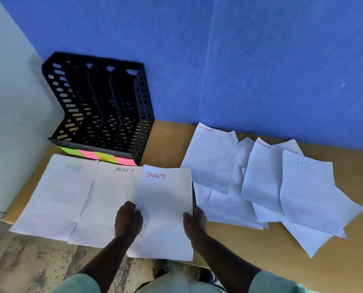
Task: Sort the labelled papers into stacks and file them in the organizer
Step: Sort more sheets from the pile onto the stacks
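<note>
A white sheet marked SPORTS point(164, 199) lies at the table's front, its lower part over the edge. My left hand point(128, 217) grips its left edge and my right hand point(194, 220) grips its right edge. To its left lie a sheet marked ADMIN point(111, 197) and a sheet marked HR point(58, 193), side by side. On the right is a loose, overlapping spread: two FINANCE sheets point(210, 157) point(263, 174), another HR sheet point(309, 191) and several partly hidden ones. The black slotted organizer point(100, 106) stands at the back left, its slots holding no papers.
Green and pink sticky notes point(98, 156) line the organizer's front lip. A blue wall point(239, 60) backs the wooden table point(168, 140), and a pale wall stands at the left. The floor shows below the table's front edge.
</note>
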